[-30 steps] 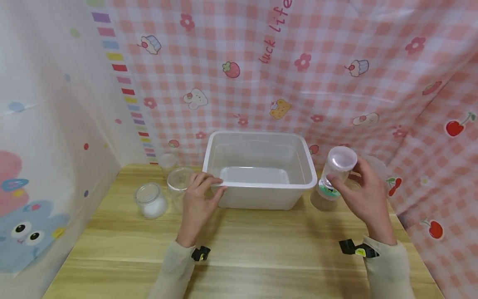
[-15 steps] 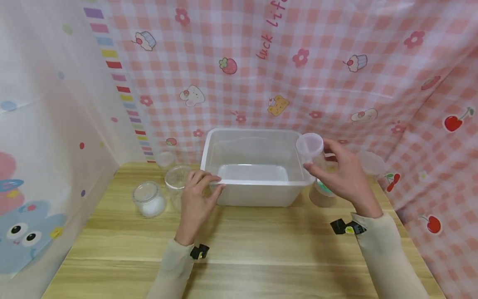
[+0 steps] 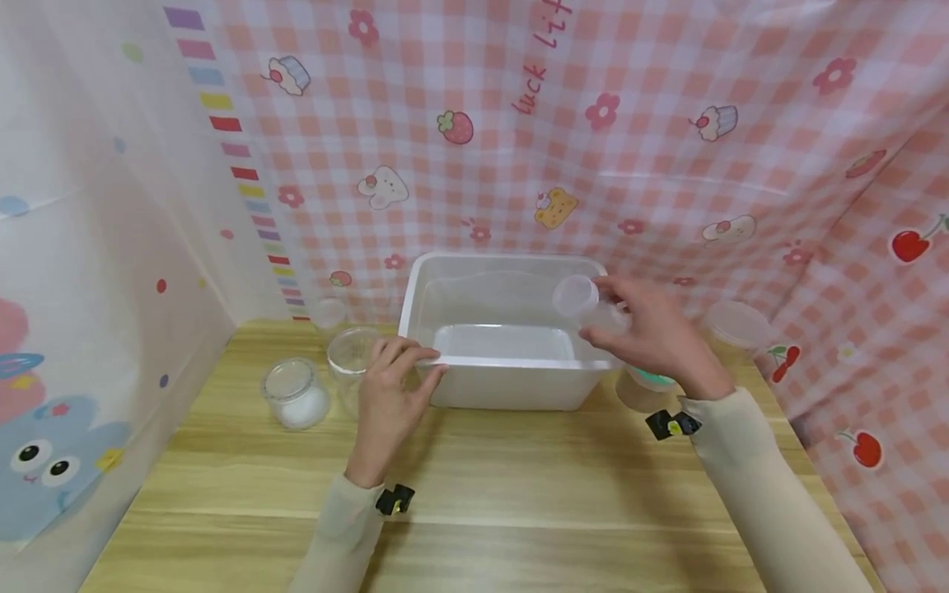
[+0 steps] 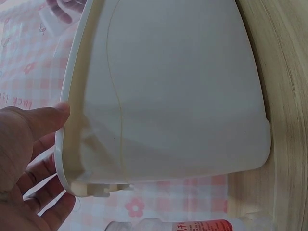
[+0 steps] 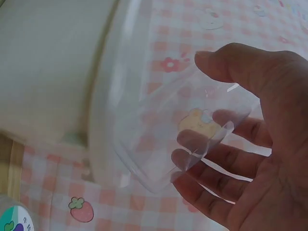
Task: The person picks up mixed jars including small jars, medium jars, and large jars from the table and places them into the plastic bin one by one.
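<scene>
A white plastic bin (image 3: 511, 387) stands on the wooden table, its visible bottom bare. My left hand (image 3: 393, 395) grips the rim at the near left corner; in the left wrist view the thumb (image 4: 50, 118) lies on the rim with the other fingers curled behind it. My right hand (image 3: 656, 333) holds a clear plastic jar with a whitish lid (image 3: 576, 295) over the bin's right side. The jar leans to the left, lid end foremost. In the right wrist view, thumb and fingers curl round the see-through jar (image 5: 159, 120).
Left of the bin are a clear jar with white contents (image 3: 299, 399), a clear cup (image 3: 350, 354) and a small lidded container (image 3: 329, 315). To the right stand a jar with a green label (image 3: 645, 391) and another with a pale lid (image 3: 737, 323). Patterned cloth (image 3: 474, 165) hangs behind.
My right hand has carried the clear jar leftward, from above the green-labelled jar to over the bin, and tilted it. My left hand has stayed on the rim.
</scene>
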{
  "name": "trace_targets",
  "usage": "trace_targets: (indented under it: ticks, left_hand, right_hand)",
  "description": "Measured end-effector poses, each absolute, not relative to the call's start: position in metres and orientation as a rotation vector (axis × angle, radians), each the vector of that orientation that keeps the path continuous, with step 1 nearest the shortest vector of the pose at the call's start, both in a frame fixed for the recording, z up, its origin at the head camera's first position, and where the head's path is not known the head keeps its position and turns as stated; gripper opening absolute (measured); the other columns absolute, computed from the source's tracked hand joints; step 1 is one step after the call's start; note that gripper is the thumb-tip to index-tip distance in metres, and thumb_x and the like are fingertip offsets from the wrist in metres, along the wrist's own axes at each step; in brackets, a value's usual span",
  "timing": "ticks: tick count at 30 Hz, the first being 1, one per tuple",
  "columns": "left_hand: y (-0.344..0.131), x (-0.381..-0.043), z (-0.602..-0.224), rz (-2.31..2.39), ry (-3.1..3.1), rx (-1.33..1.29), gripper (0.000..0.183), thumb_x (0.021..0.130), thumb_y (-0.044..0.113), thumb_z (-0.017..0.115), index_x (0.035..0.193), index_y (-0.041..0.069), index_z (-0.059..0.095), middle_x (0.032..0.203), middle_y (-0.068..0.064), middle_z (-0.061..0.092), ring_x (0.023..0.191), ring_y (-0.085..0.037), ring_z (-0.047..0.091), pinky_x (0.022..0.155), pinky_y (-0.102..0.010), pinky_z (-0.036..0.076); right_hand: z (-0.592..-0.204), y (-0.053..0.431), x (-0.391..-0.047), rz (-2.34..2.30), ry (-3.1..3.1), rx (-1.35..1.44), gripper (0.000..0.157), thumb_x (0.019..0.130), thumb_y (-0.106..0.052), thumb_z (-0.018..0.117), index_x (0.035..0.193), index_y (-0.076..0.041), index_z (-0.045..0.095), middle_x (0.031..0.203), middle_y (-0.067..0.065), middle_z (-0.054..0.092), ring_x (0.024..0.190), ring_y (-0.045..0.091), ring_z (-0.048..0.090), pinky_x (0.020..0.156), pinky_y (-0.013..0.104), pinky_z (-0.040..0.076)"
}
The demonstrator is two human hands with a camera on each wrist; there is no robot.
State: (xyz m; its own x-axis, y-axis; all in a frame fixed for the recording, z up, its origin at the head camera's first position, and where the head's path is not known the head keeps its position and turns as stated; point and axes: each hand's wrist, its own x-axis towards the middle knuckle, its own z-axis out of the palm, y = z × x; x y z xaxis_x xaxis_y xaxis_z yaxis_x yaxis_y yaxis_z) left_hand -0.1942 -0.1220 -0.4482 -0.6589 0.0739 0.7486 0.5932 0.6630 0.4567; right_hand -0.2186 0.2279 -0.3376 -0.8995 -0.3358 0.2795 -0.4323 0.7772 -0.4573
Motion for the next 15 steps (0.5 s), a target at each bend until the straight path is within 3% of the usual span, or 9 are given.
trace_targets:
  ticks: [9, 15]
  left_hand:
    - [-0.123, -0.193, -0.446, -0.916, -2.157, -0.509, 0.021, 0.079, 0.016, 0.090, 0.094, 0.009, 0.078, 0.094, -0.007, 0.068, 0.096, -0.029, 0.058, 0.082, -0.041, 0.053]
    - [-0.121, -0.193, -0.445, -0.925, -2.151, -0.526, 0.020, 0.080, 0.018, 0.090, 0.094, 0.010, 0.078, 0.094, -0.007, 0.069, 0.094, -0.028, 0.058, 0.080, -0.040, 0.051]
  right_hand:
    - [-0.346, 0.226, -0.226, 0.788, -2.835, 0.662, 0.057, 0.083, -0.029, 0.087, 0.134, -0.014, 0.064, 0.125, 0.005, 0.069, 0.114, 0.027, 0.063, 0.097, 0.049, 0.052]
    - [-0.350, 0.230, -0.224, 0.783, -2.835, 0.708, 0.056, 0.084, -0.025, 0.085, 0.133, -0.006, 0.064, 0.132, 0.013, 0.068, 0.123, 0.034, 0.061, 0.104, 0.052, 0.048]
